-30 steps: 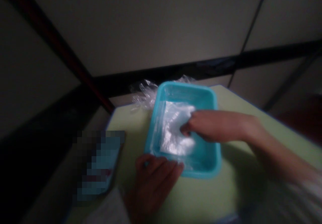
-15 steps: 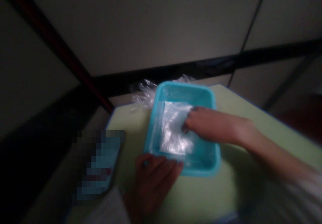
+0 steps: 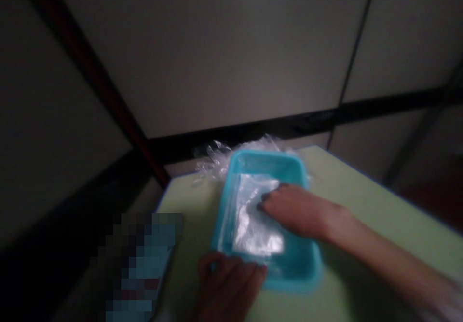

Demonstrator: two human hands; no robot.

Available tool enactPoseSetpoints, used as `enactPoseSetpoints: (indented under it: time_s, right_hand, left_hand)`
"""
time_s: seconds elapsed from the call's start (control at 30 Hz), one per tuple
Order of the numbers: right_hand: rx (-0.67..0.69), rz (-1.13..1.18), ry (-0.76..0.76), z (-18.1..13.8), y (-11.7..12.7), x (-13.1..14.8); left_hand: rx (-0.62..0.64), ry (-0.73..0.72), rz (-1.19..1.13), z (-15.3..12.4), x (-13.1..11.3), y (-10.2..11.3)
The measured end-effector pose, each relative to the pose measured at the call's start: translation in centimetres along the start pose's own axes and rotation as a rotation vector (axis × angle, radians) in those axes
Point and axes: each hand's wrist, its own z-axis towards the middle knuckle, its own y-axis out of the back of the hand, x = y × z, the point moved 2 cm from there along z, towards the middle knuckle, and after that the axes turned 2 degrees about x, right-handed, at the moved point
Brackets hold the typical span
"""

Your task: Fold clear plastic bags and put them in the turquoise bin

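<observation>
Turquoise tub [image 3: 289, 284]: left hand [image 3: 231, 286] clasping its near rim | right hand [image 3: 292, 208] inside, grip can't be told | plastic film [image 3: 249, 230] on tub's floor: looks light, limp, slippery, pinch an edge!

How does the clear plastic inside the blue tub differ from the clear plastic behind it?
The inner plastic lies fairly flat, while the outer plastic is crumpled and sticks up in peaks. The inner plastic has a squarish outline; the outer plastic spreads raggedly beyond the far side of the tub. The right hand is over the inner plastic, whereas no hand is at the outer plastic. Both look shiny.
</observation>
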Motion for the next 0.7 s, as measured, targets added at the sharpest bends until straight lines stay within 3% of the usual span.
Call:
enactPoseSetpoints:
  time_s: [0.17,0.3,0.53,0.6,0.7]
  right_hand:
    - [0.014,-0.002,0.027,0.0,-0.2,-0.4]
    - [-0.194,0.052,0.086,-0.6,0.6,-1.4]
    - [-0.610,0.142,-0.009,-2.6,2.9,-4.7]
    - [-0.734,0.190,-0.045,-3.1,2.1,-6.3]
    - [-0.719,0.205,-0.104,-3.1,-1.1,-8.8]
  left_hand:
    - [-0.036,0.015,0.008,0.2,0.1,-0.5]
    - [0.008,0.132,0.014,0.8,-0.1,-0.2]
    - [0.065,0.175,0.172,2.6,0.8,1.2]
    - [0.047,0.164,0.223,2.6,1.8,1.4]
    - [-0.055,0.193,0.263,1.7,3.9,1.4]
